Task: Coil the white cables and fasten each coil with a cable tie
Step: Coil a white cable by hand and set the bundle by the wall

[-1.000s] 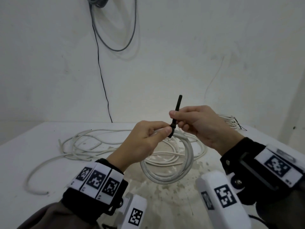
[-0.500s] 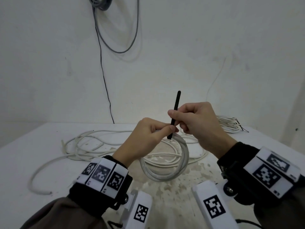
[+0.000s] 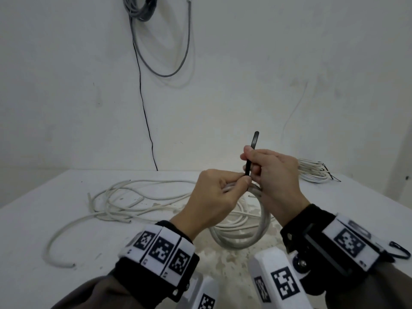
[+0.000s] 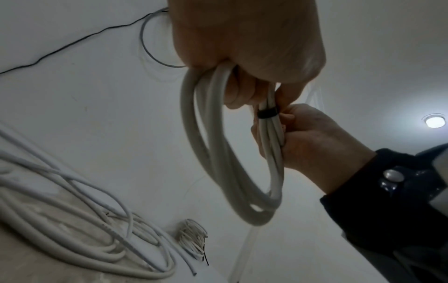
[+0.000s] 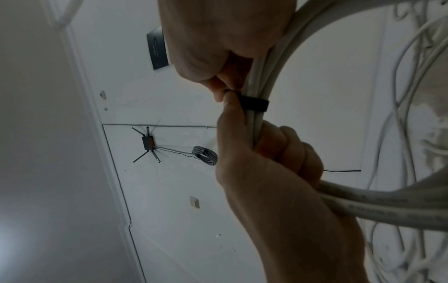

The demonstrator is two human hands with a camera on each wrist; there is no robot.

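Observation:
My left hand [image 3: 242, 178] grips the top of a white cable coil [image 3: 252, 237], which hangs above the table. A black cable tie [image 3: 254, 143] is looped round the coil's strands right beside the left thumb. The right hand [image 3: 249, 157] pinches the tie's tail, which sticks up past the fingers. In the left wrist view the tie's band [image 4: 267, 113] wraps the coil [image 4: 218, 153] between the left hand [image 4: 242, 92] and the right hand [image 4: 286, 118]. From the right wrist, the band [image 5: 254, 104] sits snug on the coil [image 5: 363, 203], just below the right hand [image 5: 225, 95].
Loose white cables [image 3: 133, 197] sprawl over the white table [image 3: 55, 230] to the left and behind the coil. A tied white bundle [image 3: 312, 172] lies at the back right. Grey cable [image 3: 140, 7] hangs on the wall, with a thin black wire below it.
My right hand has drawn the tie's tail upward, away from the left thumb. Both hands now sit a little further right in view, still holding the coil.

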